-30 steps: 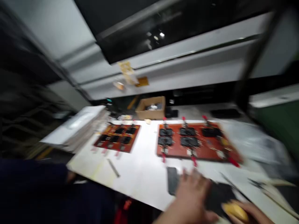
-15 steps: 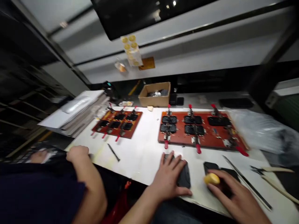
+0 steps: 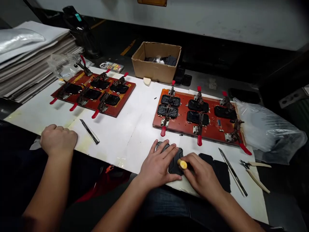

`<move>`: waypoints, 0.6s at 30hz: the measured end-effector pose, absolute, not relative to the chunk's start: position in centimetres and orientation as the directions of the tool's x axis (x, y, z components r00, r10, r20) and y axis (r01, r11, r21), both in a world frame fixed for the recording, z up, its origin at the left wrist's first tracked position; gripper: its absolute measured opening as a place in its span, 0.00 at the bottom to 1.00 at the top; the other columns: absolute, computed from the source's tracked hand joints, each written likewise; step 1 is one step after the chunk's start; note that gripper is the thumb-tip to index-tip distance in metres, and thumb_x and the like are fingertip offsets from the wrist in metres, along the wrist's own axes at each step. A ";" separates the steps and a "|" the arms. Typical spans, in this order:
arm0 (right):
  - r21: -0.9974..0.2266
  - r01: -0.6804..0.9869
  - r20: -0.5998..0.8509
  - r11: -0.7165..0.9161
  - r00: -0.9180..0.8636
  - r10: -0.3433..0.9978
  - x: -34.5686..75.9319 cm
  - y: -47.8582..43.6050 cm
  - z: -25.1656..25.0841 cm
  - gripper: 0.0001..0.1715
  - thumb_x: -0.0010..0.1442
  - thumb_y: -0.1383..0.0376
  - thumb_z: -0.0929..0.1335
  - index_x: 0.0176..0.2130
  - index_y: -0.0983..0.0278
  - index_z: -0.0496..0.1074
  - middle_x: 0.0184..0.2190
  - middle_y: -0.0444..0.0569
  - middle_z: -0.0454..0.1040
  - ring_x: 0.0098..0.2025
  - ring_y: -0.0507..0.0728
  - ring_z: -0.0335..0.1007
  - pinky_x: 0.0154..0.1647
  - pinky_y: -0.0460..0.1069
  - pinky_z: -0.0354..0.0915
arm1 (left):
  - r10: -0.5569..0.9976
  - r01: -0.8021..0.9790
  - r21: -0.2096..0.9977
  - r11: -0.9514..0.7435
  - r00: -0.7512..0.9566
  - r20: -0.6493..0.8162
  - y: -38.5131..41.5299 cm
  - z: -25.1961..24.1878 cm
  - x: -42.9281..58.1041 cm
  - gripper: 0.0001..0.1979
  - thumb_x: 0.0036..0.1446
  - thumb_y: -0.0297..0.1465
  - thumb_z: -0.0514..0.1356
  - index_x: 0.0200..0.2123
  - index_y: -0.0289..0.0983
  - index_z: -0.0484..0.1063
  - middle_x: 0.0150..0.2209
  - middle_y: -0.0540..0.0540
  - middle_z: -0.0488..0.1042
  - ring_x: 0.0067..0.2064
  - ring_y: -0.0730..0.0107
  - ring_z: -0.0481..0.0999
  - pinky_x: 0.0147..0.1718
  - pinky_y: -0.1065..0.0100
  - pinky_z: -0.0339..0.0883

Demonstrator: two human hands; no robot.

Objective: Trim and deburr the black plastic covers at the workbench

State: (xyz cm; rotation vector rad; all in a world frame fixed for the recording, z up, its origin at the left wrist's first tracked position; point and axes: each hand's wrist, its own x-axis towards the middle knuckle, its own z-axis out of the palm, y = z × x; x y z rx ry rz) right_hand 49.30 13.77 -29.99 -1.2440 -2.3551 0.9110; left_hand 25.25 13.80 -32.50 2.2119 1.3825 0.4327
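My left hand (image 3: 158, 164) lies flat with fingers spread, pressing on a dark rectangular plastic panel (image 3: 177, 161) at the table's front edge. My right hand (image 3: 200, 174) grips a short yellow round-ended piece (image 3: 182, 164), perhaps a handle. It meets the panel's right edge; whatever end is underneath stays hidden by the fingers. Right of that hand lie more flat black panels (image 3: 222, 174). Beyond both hands, a red-brown fixture board (image 3: 183, 129) carries several black ribbed parts under red-handled toggle clamps.
A co-worker's fist (image 3: 58, 140) rests at the left front edge, near a cutter knife (image 3: 89, 131). Another fixture board (image 3: 120, 106) stands farther back. On the right are a long thin blade tool (image 3: 233, 172), cutting pliers (image 3: 256, 175) and a plastic bag (image 3: 272, 132). Behind stands a cardboard box (image 3: 154, 71).
My right hand has moved left with the yellow piece, from beside the black panels to the panel under my left hand. The view has tilted downward.
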 end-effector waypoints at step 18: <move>-0.697 0.659 0.070 0.283 -0.330 0.941 46.8 14.9 -30.6 0.05 0.71 0.62 0.69 0.46 0.59 0.72 0.36 0.44 0.70 0.33 0.55 0.70 0.36 0.50 0.68 | 0.953 0.781 0.571 -0.253 0.303 0.007 11.3 -32.1 26.5 0.51 0.55 0.56 0.68 0.74 0.43 0.53 0.75 0.48 0.62 0.75 0.49 0.55 0.77 0.42 0.35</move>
